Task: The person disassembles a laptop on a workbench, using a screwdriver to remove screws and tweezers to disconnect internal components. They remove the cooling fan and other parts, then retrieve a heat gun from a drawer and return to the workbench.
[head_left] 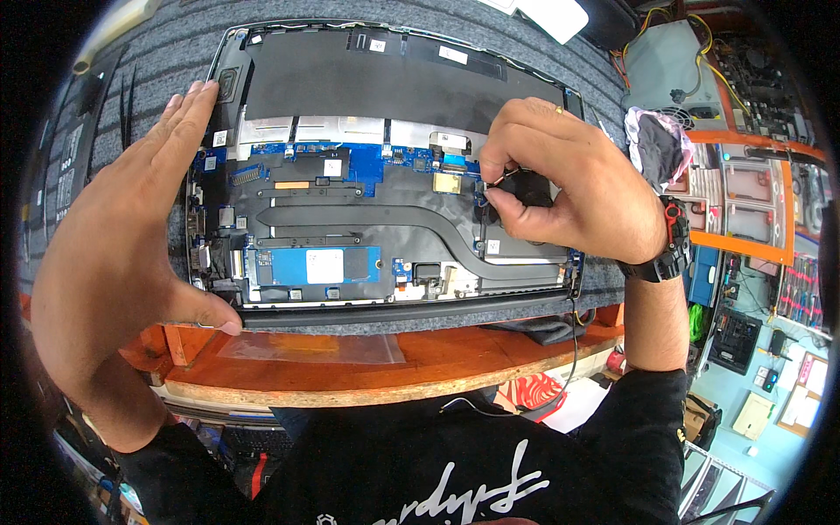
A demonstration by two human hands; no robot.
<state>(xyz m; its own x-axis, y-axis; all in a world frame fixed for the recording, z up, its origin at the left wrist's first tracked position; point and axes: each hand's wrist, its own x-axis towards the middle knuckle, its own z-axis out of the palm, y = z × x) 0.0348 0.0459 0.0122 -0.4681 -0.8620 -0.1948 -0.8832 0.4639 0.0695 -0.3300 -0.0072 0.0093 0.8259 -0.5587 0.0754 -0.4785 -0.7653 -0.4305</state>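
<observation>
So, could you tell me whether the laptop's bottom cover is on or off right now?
Off. The laptop lies with its heat pipe, circuit board and battery exposed.

head camera looks steeply down, close over the opened laptop (385, 175).

White rect. label (325, 265) on blue SSD; sm. white sticker (332, 167) above.

Opened laptop (385, 166) lies bottom-up on the mat (604, 87), which covers the surface (367, 363). My left hand (131, 254) braces its left edge, thumb on the near rim. My right hand (569, 179) sits over its right side, at the fan (525, 188). Tweezers (127, 109) lie left of the laptop; a cloth (656, 144) to its right.
</observation>
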